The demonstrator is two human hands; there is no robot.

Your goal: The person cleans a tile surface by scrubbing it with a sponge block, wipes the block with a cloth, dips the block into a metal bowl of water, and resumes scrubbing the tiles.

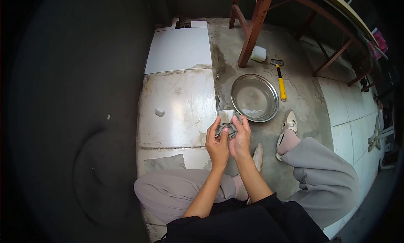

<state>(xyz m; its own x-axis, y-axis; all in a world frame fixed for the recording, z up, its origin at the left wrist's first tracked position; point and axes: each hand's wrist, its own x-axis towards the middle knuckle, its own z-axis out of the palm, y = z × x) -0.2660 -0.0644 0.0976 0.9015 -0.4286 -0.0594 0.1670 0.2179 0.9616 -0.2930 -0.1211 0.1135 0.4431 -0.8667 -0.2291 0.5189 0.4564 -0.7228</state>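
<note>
Pale block (pixel 227 116): just below frame center, held up in both hands. Small, squarish, off-white. Upper face looks flat, with grayish smudging; edges slightly uneven. Material: can't tell. Lower part sits in a bunched gray cloth (pixel 227 131), dark and creased, poking out between the fingers and on the block's right side.

Grip: left hand (pixel 219 152) partly closed, fingers curled round the left side of the bundle, thumb pressed on the cloth below the block. Right hand (pixel 240 143) also partly closed on the cloth, thumb up by the block's lower right corner. Fingers behind are hidden, so can't tell how hard either one squeezes.

Around it: round metal basin (pixel 255 97) just up and right of the hands, cloudy grayish liquid inside. Yellow-handled tool (pixel 281 83) lies right of the basin, head toward frame top. White-and-yellow block (pixel 259 54) on the floor above the basin, by a brown table leg (pixel 252 37). Small white chunk (pixel 159 112) on the stained tile (pixel 181 95), left of the hands.
</note>
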